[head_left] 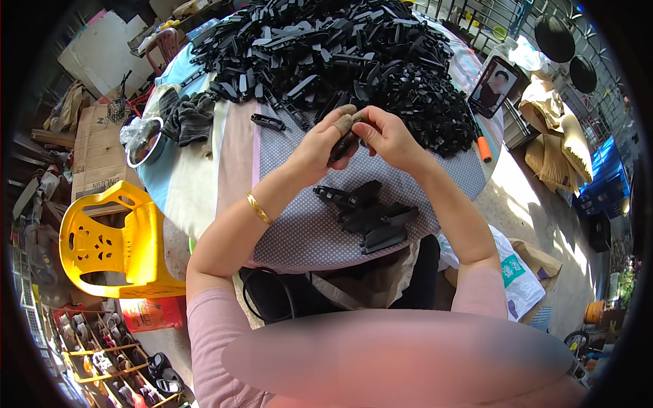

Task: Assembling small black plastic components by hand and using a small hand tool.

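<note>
Over the middle of the cloth-covered table, my left hand [332,141] is closed around a small black plastic part [342,147], with beige wrapping on some of its fingers. My right hand [386,134] meets it there, its thumb and fingers pressed on the same part's upper end. Much of the part is hidden by my fingers. Beyond my hands rises a big heap of black plastic parts [320,47]. A few similar parts [374,214] lie in a loose group nearer to me, and a single one [268,122] rests left of my hands.
Dark gloves [187,117] and a metal bowl [158,151] sit at the table's left edge. A phone [495,87] stands at the right, near an orange-handled tool [483,149]. Beside the table are a yellow plastic chair [122,238] and a white bag [520,272].
</note>
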{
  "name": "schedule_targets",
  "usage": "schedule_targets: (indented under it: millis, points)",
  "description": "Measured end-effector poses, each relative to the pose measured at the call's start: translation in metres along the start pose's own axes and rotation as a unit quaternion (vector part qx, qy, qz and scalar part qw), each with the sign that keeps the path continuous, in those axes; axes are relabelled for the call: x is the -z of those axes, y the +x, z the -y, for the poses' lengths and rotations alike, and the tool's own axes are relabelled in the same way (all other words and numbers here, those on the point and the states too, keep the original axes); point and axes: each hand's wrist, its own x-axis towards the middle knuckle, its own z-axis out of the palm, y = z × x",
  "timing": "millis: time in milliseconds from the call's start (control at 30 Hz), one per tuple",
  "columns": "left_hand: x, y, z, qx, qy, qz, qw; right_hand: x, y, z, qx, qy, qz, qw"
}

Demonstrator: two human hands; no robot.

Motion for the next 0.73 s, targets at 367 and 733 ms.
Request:
schedule_targets:
  millis: [367,733]
  points:
    - [0.001,-0.012,-0.003,-0.099,0.66,0.127,0.733,0.008,-0.01,-0.008,0.055,-0.468,-0.044,0.881]
    - [0.019,0.039,-0.003,-0.102,0.799,-0.276,0.524,0.003,-0.01,-0.001,0.043,-0.386,-0.058,0.92]
